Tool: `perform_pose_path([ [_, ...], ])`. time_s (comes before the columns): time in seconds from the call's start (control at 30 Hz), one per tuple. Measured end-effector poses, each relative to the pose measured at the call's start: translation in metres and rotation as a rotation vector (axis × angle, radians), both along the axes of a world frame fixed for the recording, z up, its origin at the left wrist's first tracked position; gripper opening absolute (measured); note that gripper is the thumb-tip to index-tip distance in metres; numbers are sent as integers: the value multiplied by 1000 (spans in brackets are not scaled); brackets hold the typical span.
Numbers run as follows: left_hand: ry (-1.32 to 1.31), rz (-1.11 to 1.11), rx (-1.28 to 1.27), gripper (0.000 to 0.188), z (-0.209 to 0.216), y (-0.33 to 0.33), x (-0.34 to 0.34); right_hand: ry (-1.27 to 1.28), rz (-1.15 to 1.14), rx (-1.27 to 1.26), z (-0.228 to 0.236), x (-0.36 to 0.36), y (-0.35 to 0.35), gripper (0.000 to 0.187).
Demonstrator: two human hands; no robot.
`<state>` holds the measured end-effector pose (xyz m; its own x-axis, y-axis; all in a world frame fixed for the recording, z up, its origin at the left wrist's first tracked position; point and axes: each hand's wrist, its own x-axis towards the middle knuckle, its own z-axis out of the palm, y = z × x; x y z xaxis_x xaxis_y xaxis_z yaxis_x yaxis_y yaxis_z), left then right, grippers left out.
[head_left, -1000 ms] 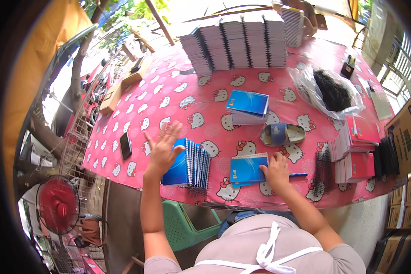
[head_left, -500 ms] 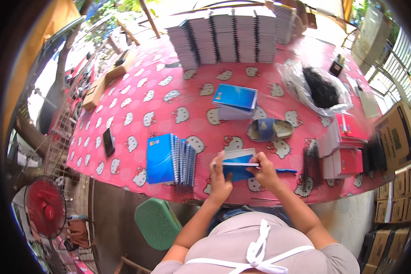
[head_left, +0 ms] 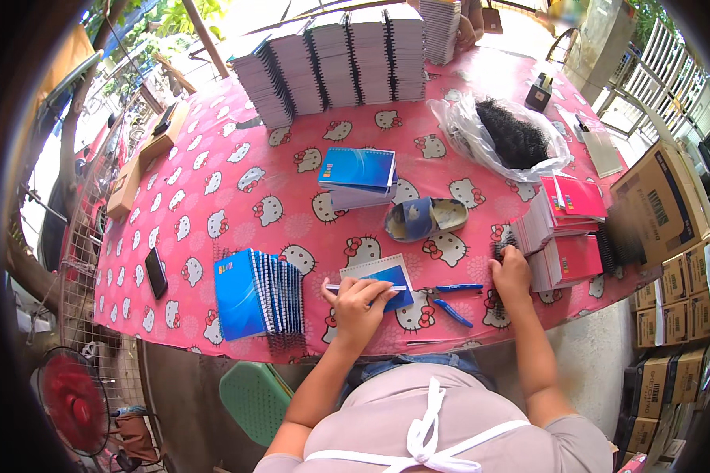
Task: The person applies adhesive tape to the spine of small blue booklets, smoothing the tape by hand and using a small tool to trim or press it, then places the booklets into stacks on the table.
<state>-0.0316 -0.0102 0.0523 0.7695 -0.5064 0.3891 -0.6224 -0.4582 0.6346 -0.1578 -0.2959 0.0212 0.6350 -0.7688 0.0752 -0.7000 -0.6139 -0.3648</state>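
Observation:
My left hand (head_left: pixel 358 309) is closed on a thin unbound notebook, its white edge showing across the fingers. Under that hand lies a blue cover with a white punched margin (head_left: pixel 396 266). My right hand (head_left: pixel 511 277) has its fingers pinched at a bunch of black spiral coils (head_left: pixel 500 240) beside the red notebooks (head_left: pixel 568 260). Between my hands rest pliers with blue handles (head_left: pixel 454 312). To the left stands a row of blue spiral notebooks (head_left: pixel 244 296).
A blue notebook stack (head_left: pixel 358 169) and a slipper (head_left: pixel 426 217) lie mid-table. Beyond are tall notebook stacks (head_left: pixel 331 63) and a plastic bag of black coils (head_left: pixel 513 134). A phone (head_left: pixel 156 273) lies left; cartons (head_left: pixel 663 205) stand right. Another person's hand shows at the far edge.
My right hand has left the notebook and moved right to the black coils. My left hand now holds the notebook alone, turned palm-down. The pliers have come fully into sight.

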Motion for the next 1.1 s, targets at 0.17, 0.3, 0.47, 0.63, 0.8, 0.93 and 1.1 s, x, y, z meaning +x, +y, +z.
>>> perform_pose_path([
  [0.17,61,7,5,15,0,2,-4,-310,180,10,32,-4,22,15],
  [0.3,36,30,-60,17,-3,1,-2,-490,592,149,56,16,83,19],
  [0.47,39,-6,-22,18,0,3,-2,-544,677,429,43,37,112,21],
  [0.63,7,4,-48,15,-6,3,-1,-525,795,470,44,46,104,18],
  [0.8,15,12,-34,17,-1,3,-3,-219,771,856,50,55,94,19],
  [0.93,6,32,-52,19,-5,3,-3,-373,762,519,59,55,115,12],
  [1.1,-18,20,-38,22,-9,5,-3,-340,835,297,46,51,119,25],
])
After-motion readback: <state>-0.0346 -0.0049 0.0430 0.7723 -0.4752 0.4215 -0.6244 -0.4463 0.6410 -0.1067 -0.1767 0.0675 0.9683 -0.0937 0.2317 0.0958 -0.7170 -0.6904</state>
